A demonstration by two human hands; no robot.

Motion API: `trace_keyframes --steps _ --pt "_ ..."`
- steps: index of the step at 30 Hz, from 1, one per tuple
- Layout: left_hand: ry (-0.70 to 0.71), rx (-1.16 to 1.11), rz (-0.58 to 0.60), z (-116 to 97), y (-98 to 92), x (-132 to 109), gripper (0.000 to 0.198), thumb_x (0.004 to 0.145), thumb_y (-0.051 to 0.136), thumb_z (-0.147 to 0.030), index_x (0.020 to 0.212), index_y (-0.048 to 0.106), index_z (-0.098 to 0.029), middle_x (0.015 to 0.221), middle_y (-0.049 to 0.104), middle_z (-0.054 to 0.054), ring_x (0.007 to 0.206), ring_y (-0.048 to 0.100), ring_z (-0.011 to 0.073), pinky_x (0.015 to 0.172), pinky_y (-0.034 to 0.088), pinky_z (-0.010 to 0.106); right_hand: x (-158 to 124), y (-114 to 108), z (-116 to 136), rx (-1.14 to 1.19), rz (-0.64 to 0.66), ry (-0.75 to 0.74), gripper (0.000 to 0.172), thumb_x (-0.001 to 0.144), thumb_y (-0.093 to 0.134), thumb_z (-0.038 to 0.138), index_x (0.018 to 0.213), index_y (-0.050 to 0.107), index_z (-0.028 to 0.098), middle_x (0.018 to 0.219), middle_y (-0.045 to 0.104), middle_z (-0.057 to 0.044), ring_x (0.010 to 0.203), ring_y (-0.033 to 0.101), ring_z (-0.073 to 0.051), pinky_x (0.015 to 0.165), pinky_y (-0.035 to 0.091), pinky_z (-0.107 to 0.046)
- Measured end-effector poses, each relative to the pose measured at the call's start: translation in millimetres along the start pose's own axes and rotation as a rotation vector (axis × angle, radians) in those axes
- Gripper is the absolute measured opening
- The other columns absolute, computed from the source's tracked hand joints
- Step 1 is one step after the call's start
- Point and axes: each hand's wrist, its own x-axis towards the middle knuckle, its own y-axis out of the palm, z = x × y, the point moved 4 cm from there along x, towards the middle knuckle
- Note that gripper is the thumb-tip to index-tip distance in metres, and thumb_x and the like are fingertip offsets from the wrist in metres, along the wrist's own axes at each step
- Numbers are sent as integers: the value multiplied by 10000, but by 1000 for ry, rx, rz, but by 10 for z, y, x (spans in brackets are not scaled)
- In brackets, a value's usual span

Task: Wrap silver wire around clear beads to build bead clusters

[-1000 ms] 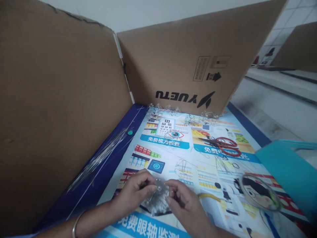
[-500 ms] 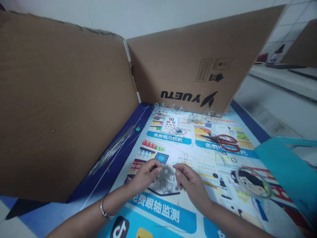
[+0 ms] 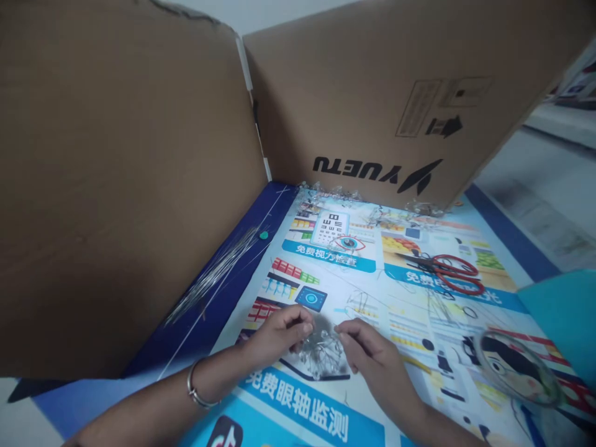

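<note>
A tangle of clear beads on thin wire (image 3: pixel 321 357) shows between my two hands, low in the middle of the head view. My left hand (image 3: pixel 288 330), with a silver bangle at its wrist, has its fingers closed in a pinch at the left edge of this beaded wire. On the other side, the thumb and forefinger of my right hand (image 3: pixel 365 347) are pinched together near the upper right of the tangle. Whatever lies in that right pinch is too fine to make out.
Red-handled scissors (image 3: pixel 459 274) lie to the right, beyond a clear ring-shaped roll (image 3: pixel 556 391). A bundle of straight wires (image 3: pixel 216 270) rests along the left cardboard panel (image 3: pixel 125 186). More clear beaded pieces (image 3: pixel 335 191) line the foot of the back cardboard panel (image 3: pixel 354 99).
The camera view has tilted down and shifted. My hands stay close together, with both pinches kept, and the beaded tangle between them shows more clearly.
</note>
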Motion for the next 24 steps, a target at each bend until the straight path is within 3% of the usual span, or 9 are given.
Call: trace_keyframes --steps 6,24 --pt "-25 -8 52 8 -26 8 323 778 618 -458 768 557 -141 600 481 -46 457 452 56 458 369 172 19 0 27 -47 23 -25 192 880 485 384 858 598 231 729 543 12 584 481 -117 525 400 -215" --pt "-64 66 44 32 -51 -29 334 789 598 -469 754 535 -143 501 457 -61 422 418 64 432 332 167 -14 2 60 -66 7 -36 226 874 492 408 793 588 220 663 509 9 562 453 -127 517 385 -237"
